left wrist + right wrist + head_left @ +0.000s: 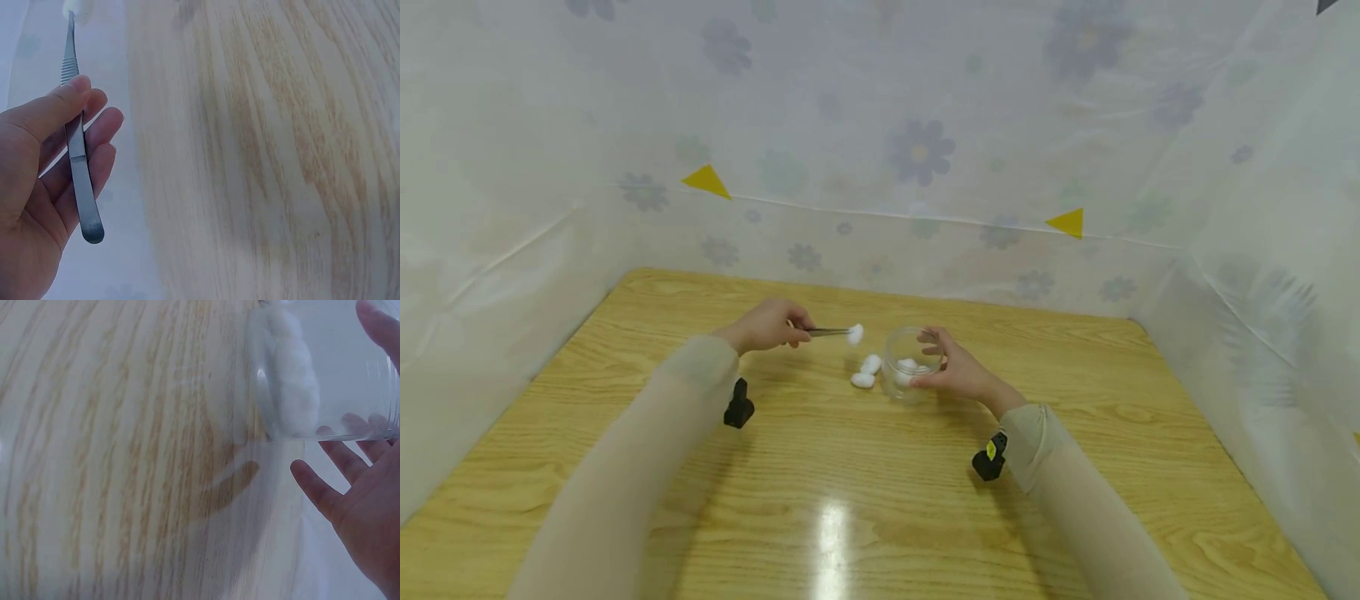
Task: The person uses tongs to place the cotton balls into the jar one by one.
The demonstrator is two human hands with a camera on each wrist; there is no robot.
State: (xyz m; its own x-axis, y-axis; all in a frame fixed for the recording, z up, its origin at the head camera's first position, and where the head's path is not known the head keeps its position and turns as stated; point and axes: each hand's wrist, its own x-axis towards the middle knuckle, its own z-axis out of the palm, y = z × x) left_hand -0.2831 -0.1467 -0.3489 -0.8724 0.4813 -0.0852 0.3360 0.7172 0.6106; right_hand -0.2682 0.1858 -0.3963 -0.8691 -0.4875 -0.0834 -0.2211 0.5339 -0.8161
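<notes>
My left hand [769, 323] pinches a pair of metal tweezers [76, 147] between thumb and fingers. At the tweezers' tips a white cotton ball [855, 334] is held above the table, left of the jar. Two more cotton balls [863, 380] lie on the wood below it, close to the jar's left side. The clear glass jar [897, 387] stands upright on the table. My right hand [957, 372] grips it from the right, thumb on the near side and fingers on the far side. Inside, several cotton balls [295, 378] cover the jar's bottom.
The wooden table [850, 467] runs back to a flowered plastic curtain [850, 150], which also hangs at both sides. Yellow triangles [1067, 222] mark the back curtain. A small black camera [739, 405] is at my left wrist and another black camera [988, 458] at my right.
</notes>
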